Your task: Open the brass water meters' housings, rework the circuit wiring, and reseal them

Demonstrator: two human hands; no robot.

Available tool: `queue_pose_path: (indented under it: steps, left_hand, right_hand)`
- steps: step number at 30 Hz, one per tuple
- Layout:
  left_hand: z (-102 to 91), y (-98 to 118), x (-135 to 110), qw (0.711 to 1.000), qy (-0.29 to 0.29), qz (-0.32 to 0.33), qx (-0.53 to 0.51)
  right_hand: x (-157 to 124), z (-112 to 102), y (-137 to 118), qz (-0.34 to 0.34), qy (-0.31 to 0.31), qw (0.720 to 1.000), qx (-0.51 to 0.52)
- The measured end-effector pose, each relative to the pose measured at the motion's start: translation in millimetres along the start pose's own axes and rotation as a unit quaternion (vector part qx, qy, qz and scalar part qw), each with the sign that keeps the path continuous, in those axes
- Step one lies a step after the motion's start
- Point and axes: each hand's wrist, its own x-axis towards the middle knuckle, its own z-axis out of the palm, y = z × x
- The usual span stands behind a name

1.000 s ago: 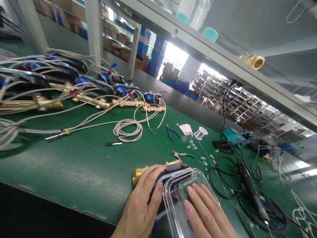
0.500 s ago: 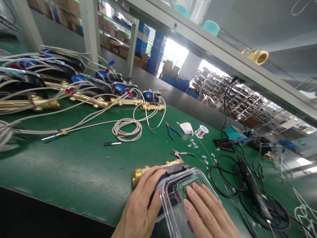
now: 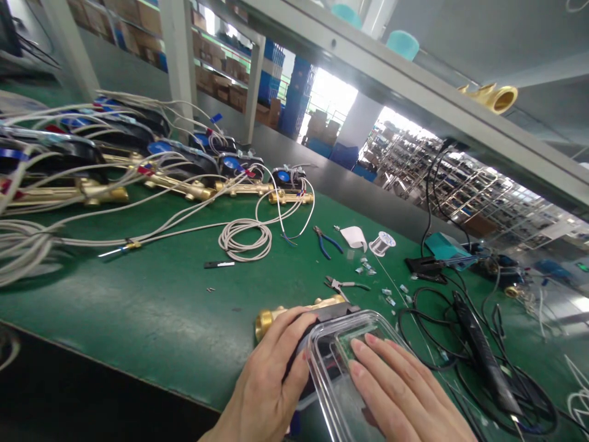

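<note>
Black meter housing (image 3: 332, 312) at the near side of the bench (image 3: 161, 331), clasped from its left by the part-curled left hand (image 3: 269, 380). The brass pipe body (image 3: 265, 321) slants rightward and away beyond it. The right hand (image 3: 405, 393), nearer the clear plastic cover (image 3: 338, 399), spreads extended fingers over it; thumb hidden, grip indeterminable. The cover overlaps the housing's right side.

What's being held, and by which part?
Left hand: the black box, by its left side. Right hand lies flat on the clear cover; can't tell whether it also grips an edge.
</note>
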Motion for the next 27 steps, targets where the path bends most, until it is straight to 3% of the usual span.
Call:
queue_pose_path:
  steps: [6, 10, 13, 17, 20, 23, 27]
  left_hand:
    - [-1.9, 4.0, 3.8, 0.999, 0.0, -0.03, -0.029]
    - [-4.9, 18.7, 19.1, 0.988, 0.015, -0.124, -0.094]
    - [-7.6, 24.8, 40.4, 0.973, -0.03, -0.187, -0.13]
    - [-12.2, 17.3, 65.1, 0.974, -0.092, -0.185, -0.088]
    - [-20.6, 13.3, 70.9, 0.988, -0.061, -0.136, -0.05]
    - [-34.3, 21.5, 70.5, 0.999, -0.038, -0.02, 0.03]
    - [-48.5, 41.8, 72.4, 0.973, -0.083, 0.156, 0.149]
  right_hand:
    - [10.0, -4.5, 2.4, -0.006, 0.01, 1.0, 0.013]
    - [23.8, -16.6, 12.7, 0.03, 0.024, 0.997, 0.067]
    - [35.8, -20.6, 28.8, 0.09, 0.025, 0.988, 0.121]
    - [49.9, -11.2, 51.9, 0.153, -0.01, 0.977, 0.146]
    - [55.4, -4.3, 62.2, 0.193, -0.049, 0.961, 0.191]
    - [55.6, -2.6, 64.8, 0.209, -0.054, 0.948, 0.233]
    - [52.8, -1.7, 63.5, 0.2, -0.048, 0.951, 0.232]
